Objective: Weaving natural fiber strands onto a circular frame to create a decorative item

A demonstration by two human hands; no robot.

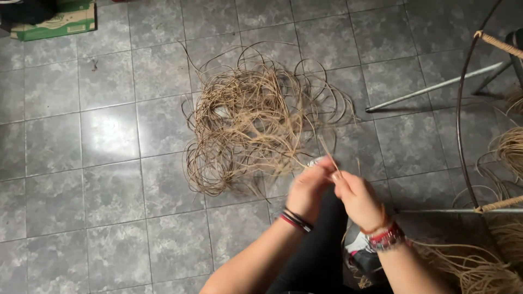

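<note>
Closest in, loose tan fibre strands (468,267) are piled at the lower right, right next to the forearm with the red beaded bracelets (385,237). Dark trousers and a bit of a shoe can be seen underneath the arms.

Just above that, the left hand (308,188) and right hand (357,198) are brought together, touching, and both are pinched shut on a thin tan strand (326,146) (the fingertips themselves are a bit blurry, so the exact grip can't be made out). The strand is led up from the fingers into the big tangled coil of fibre (256,117) that's spread out on the grey tiled floor (109,179) just beyond the hands.

Off to the right, a curved dark metal frame (461,125) with fibre wrapped at its joints is seen. A grey rod (436,87) is lying on the floor further back. Way off in the top left corner, a green-and-brown cardboard box (54,23) is parked.
</note>
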